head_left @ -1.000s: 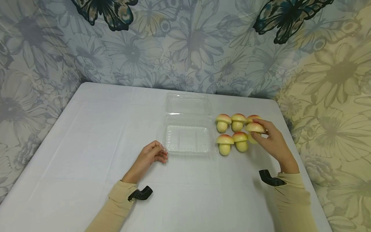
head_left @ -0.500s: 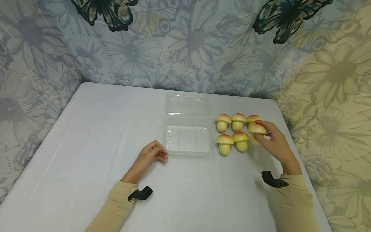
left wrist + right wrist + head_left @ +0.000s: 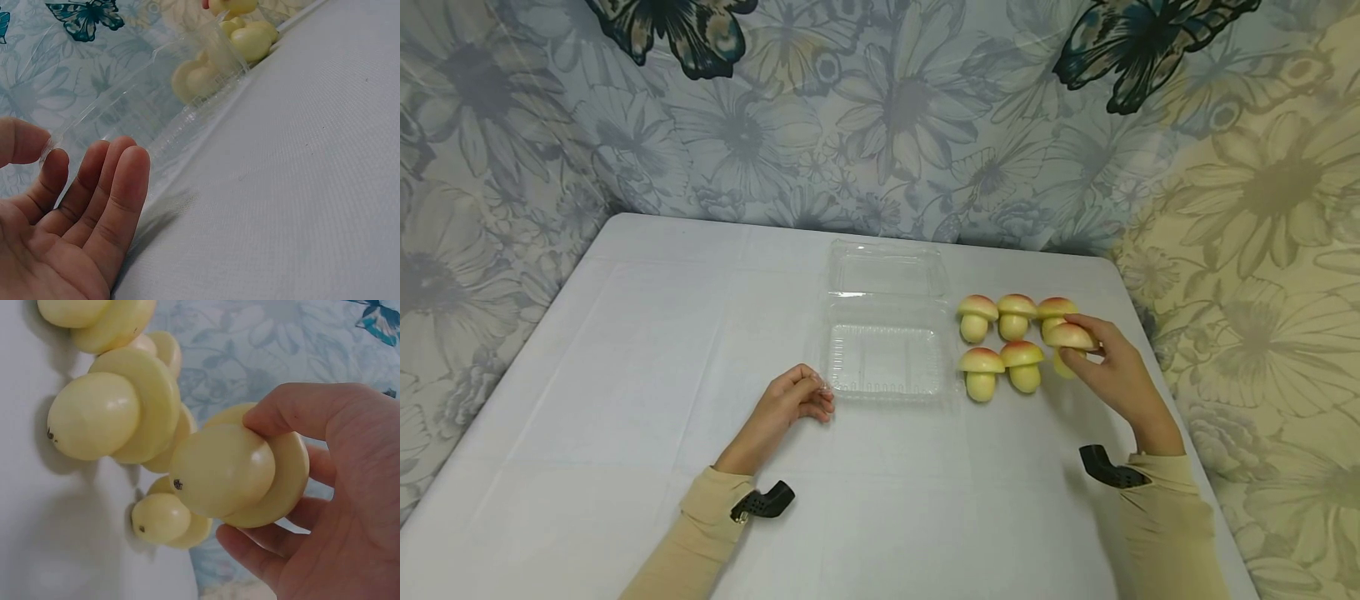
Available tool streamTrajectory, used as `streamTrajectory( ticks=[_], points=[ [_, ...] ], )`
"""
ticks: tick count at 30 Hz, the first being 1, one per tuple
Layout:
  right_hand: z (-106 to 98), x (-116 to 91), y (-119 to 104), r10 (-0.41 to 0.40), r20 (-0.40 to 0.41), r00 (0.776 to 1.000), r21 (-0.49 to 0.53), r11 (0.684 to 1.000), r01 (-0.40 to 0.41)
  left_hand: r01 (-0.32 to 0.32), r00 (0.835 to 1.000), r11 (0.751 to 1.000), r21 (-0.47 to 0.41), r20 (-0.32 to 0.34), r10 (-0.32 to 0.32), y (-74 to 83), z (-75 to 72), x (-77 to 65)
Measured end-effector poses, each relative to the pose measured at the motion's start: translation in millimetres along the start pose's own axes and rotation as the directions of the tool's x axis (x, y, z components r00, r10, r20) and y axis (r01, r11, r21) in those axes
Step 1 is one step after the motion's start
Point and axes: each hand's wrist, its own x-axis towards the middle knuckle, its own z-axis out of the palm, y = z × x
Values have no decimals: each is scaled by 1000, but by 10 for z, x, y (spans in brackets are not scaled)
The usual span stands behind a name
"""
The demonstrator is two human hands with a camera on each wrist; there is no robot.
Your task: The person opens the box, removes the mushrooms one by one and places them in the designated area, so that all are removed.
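Observation:
A clear plastic clamshell container (image 3: 884, 362) lies unfolded on the white table, its lid (image 3: 887, 271) toward the back wall. My left hand (image 3: 797, 393) pinches the container's near-left corner between thumb and forefinger; the other fingers stay loose in the left wrist view. My right hand (image 3: 1116, 371) grips a mushroom figure (image 3: 225, 472) by its cap, with the pale yellow stem pointing down. Beside it stand more red-and-yellow mushroom figures: a back row with a left one (image 3: 976, 317), a middle one (image 3: 1017, 317) and a right one (image 3: 1056, 307), and two front ones (image 3: 981, 375), (image 3: 1023, 367).
The table (image 3: 647, 375) has a white cover, and its right edge runs close beside the right forearm. Flowered wallpaper (image 3: 902, 117) with butterfly figures (image 3: 677, 33) rises behind the table. Each wrist carries a black camera (image 3: 1112, 468).
My right hand has shifted slightly to the right and toward me, carrying the mushroom figure along. More of the back row's right figure shows. My left hand and the container have stayed put.

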Motion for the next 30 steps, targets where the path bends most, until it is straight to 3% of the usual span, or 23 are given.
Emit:
streamTrajectory(
  ticks=[30],
  points=[
    [43, -39, 99, 60, 28, 998, -13, 998, -59, 9, 1000, 1000, 4, -1, -9, -12, -9, 10]
  ],
)
